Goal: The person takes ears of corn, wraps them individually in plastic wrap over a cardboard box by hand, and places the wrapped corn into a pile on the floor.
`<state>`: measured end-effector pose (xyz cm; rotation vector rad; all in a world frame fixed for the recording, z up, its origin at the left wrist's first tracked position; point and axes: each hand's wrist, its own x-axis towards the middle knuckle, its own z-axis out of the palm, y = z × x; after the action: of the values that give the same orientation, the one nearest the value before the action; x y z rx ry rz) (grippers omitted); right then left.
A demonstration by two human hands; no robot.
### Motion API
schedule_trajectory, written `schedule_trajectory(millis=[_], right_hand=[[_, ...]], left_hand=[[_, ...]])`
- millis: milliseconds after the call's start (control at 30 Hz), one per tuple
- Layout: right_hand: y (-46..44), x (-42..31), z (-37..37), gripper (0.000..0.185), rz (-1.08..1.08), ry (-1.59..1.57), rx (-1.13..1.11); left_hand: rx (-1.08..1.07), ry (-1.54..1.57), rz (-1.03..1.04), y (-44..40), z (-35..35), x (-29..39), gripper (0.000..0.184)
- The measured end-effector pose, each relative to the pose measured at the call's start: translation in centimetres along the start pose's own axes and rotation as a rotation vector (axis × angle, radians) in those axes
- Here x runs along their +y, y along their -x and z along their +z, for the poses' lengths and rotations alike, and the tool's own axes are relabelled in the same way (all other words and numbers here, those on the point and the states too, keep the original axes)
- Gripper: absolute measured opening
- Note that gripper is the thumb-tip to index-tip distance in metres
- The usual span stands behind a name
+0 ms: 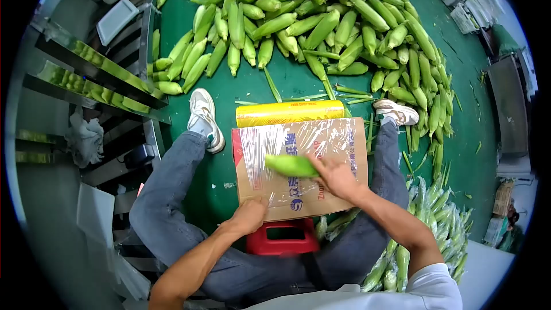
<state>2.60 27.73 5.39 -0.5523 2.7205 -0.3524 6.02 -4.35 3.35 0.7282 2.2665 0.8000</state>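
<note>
My right hand is closed around the right end of a green ear of corn in its husk, held over a cardboard box. Clear plastic wrap lies wrinkled and shiny across the top of the box. Behind the box's far edge is a yellow wrap roll. At the near left edge of the box, my left hand is closed with its fingertips on the edge of the wrap; the fingers partly hide the grip.
A large heap of husked corn covers the green floor ahead. Plastic-wrapped corn lies at my right. A red stool stands between my legs. Metal rails run along the left side.
</note>
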Motion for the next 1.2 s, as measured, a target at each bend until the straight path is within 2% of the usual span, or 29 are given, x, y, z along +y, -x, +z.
schedule_trajectory(millis=[33, 100, 133, 200, 300, 400, 467, 500, 533, 567, 600, 700, 800, 833, 900, 933, 1033, 1100, 1133, 1200], right_hand=[[0.4, -0.4, 0.3, 0.092, -0.050, 0.079, -0.008], [0.8, -1.0, 0.8, 0.094, -0.145, 0.237, -0.031], [0.9, -1.2, 0.7, 0.099, -0.130, 0.176, -0.006], [0.8, -1.5, 1.1, 0.097, -0.118, 0.171, -0.002], [-0.5, -0.6, 2.2, 0.091, -0.092, 0.139, 0.054], [-0.4, 0.1, 1.5, 0.079, -0.056, 0.002, 0.023], [-0.4, 1.0, 1.2, 0.071, 0.008, -0.189, 0.044], [0.2, 2.0, 2.2, 0.070, 0.030, -0.291, 0.190], [1.1, 3.0, 3.2, 0.069, 0.051, -0.391, 0.334], [1.7, 3.6, 3.9, 0.068, 0.066, -0.483, 0.482], [3.2, 2.4, 2.7, 0.055, 0.215, -0.505, 0.708], [7.9, 1.0, 2.6, 0.038, 0.508, -0.117, 0.435], [9.0, 5.2, 7.1, 0.028, 0.523, -0.274, 0.507], [9.5, 6.4, 7.1, 0.015, 0.626, -0.653, 0.420], [10.3, 5.7, 3.1, 0.003, 0.801, -1.457, 0.364], [9.5, 4.1, -0.6, 0.006, 0.911, -1.534, 0.328], [4.2, 7.0, 2.1, 0.003, 0.618, -1.796, 0.443], [-0.8, 5.3, 2.2, 0.010, 0.633, -1.158, 0.547], [-1.5, 4.9, 3.4, 0.020, 0.542, -0.875, 0.435], [-0.3, 2.8, 3.8, 0.025, 0.279, -0.650, 0.463]], left_hand=[[0.038, 0.098, 0.030, 0.1, -0.6, 0.3, 0.005], [0.100, 0.557, -0.264, -0.1, -3.0, 1.6, 0.012], [0.198, 0.907, -0.378, -1.1, -3.9, 1.7, 0.016], [0.407, 1.008, -0.321, -5.0, -3.4, 0.2, 0.016], [0.765, 0.878, -0.335, -12.1, -0.7, -0.4, 0.018], [0.672, 0.377, -0.178, -10.9, 0.0, 1.1, 0.024], [0.641, 0.071, 0.089, -8.4, 0.4, 2.6, 0.040], [0.618, -0.083, 0.225, -7.1, 0.8, 2.9, 0.050], [0.498, -0.100, 0.213, -6.3, 0.8, 2.9, 0.070], [0.510, -0.121, 0.201, -6.6, 1.0, 2.7, 0.067], [0.527, -0.141, 0.187, -7.2, 1.4, 2.4, 0.064], [0.596, -0.172, 0.134, -9.5, 2.6, 1.9, 0.060], [0.613, -0.221, 0.201, -11.3, 2.5, 1.0, 0.058], [0.594, -0.233, 0.225, -10.7, 2.7, 0.6, 0.058], [0.539, -0.233, 0.243, -9.8, 1.2, 0.5, 0.055], [0.506, -0.228, 0.247, -9.6, 0.7, 0.5, 0.053], [0.375, -0.175, 0.230, -8.8, -0.2, 1.6, 0.048], [0.346, -0.149, 0.202, -9.8, -1.1, 1.9, 0.047], [0.335, -0.141, 0.186, -10.0, -1.3, 1.8, 0.048], [0.288, -0.111, 0.149, -9.5, -2.2, 1.3, 0.052]])
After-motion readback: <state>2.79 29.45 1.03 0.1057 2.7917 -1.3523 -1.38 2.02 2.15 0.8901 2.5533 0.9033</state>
